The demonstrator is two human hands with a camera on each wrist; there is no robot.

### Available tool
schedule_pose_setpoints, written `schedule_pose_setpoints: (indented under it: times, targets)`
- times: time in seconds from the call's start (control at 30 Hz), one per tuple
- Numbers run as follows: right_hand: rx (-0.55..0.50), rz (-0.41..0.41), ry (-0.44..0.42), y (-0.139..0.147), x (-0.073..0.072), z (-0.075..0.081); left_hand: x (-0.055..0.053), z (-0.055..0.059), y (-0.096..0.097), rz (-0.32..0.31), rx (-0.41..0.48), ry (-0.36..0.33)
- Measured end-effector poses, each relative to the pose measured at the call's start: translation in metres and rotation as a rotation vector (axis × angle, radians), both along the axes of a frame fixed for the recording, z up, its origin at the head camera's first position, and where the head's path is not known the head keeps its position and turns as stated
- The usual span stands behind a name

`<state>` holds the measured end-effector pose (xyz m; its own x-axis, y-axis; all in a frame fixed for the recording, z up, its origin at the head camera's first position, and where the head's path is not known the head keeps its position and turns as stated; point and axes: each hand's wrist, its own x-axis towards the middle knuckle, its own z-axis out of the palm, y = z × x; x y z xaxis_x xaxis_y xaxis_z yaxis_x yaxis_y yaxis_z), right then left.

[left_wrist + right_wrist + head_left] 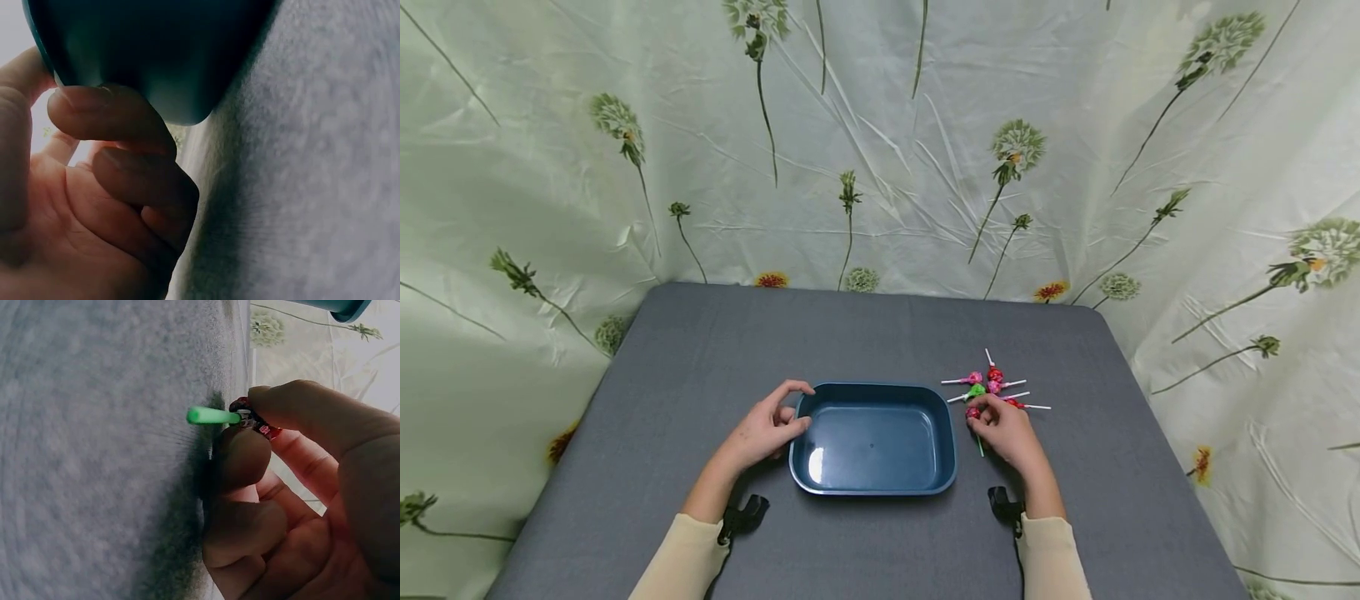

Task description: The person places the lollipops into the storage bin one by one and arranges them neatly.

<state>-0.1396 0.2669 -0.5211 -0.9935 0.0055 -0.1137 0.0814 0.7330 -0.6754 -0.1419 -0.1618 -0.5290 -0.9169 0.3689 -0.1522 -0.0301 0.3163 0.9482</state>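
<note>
A blue rectangular tray [872,454] rests on the grey table with nothing in it. My left hand [765,429] grips its left end, thumb and forefinger at the rim and the other fingers curled against the outer wall [156,56]. Just off the tray's right side, my right hand [1011,432] pinches a lollipop [245,416] by its dark red wrapped head between thumb and fingers. Its green stick [209,416] points back toward me, low over the cloth. Partly behind that hand lie several more lollipops, among them a green one [976,390] and a red one [995,374].
Grey cloth covers the table [737,333]. A pale curtain [700,167] with dandelion prints hangs behind it and along both sides. White lollipop sticks [955,382] point out in different directions. A black wrist camera [747,514] sits by the left sleeve, another [1003,506] by the right.
</note>
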Motion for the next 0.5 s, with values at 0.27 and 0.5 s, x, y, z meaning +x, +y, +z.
schedule_pose_setpoints:
  times: [0.27,0.5]
  targets:
    - [-0.147,-0.022,-0.015,0.0001,0.0010,0.0000,-0.0020,-0.0044,-0.0006,-0.026,0.039,-0.042]
    - [-0.331,-0.033,-0.028,0.0006,0.0017,0.0057,-0.0016,-0.0028,0.0026,-0.078,0.084,-0.044]
